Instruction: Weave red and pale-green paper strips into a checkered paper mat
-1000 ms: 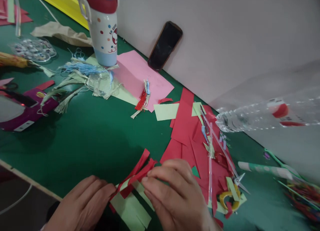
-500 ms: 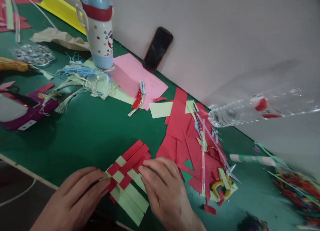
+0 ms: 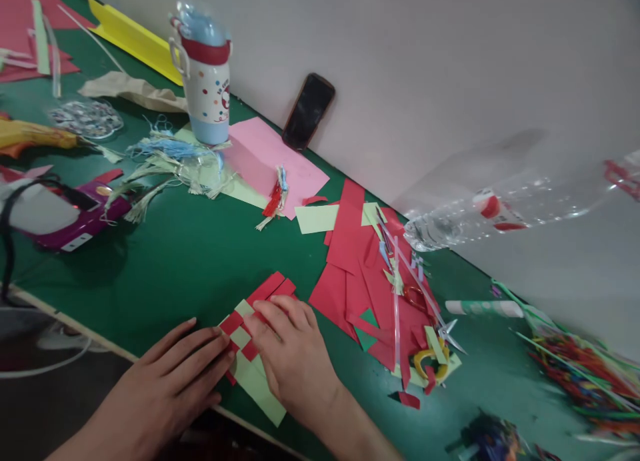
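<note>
A small woven paper mat [image 3: 241, 338] of red and pale green strips lies near the table's front edge, its checks partly covered by my hands. My left hand [image 3: 167, 381] rests flat at its left edge, fingers stretched out and fingertips touching the paper. Over the mat's right side, my right hand [image 3: 295, 354] has its fingers bent and pressed together on the strips. Loose pale green strip ends [image 3: 260, 388] stick out toward me below the weave. Red strip ends [image 3: 273, 288] show at the far side.
Right of the mat lie red paper pieces [image 3: 345, 294], scissors [image 3: 453, 334] and a yellow tape roll [image 3: 425, 364]. Behind stand a child's drinking bottle [image 3: 207, 94] and a phone [image 3: 309, 111] against the wall. A clear plastic bottle [image 3: 500, 211] and tassels [image 3: 175, 154] are around.
My right hand has moved left over the mat and now covers more of its strips. My left hand has flattened at the left edge, its fingers straighter. The view has shifted slightly.
</note>
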Demonstrator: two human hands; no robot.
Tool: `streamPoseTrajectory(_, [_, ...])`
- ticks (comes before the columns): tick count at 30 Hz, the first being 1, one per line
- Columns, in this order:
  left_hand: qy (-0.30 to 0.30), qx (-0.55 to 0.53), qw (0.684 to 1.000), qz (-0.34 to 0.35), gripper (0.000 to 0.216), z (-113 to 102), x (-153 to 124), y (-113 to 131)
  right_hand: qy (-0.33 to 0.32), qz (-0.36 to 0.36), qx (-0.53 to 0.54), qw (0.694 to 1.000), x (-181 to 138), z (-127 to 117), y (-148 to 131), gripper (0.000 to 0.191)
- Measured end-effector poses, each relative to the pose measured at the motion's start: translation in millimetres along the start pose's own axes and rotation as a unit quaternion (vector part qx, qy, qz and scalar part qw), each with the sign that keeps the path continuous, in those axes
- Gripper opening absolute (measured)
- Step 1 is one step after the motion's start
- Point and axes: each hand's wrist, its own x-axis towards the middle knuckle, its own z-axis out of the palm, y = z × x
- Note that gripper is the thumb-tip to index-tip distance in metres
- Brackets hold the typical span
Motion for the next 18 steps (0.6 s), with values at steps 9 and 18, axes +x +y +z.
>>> streamPoseTrajectory(9, [-0.033,-0.034,0.996,-0.077,0.022,-13.5,20.9,9.6,-0.041,-0.060,-0.018,0.997,40.7,-12.3,15.6,0.033])
streamPoseTrajectory(18, [-0.035,-0.056,0.994,-0.083,0.022,-4.9,8.4,10.1,-0.051,-0.074,-0.024,0.996,41.2,-13.4,26.8,0.027])
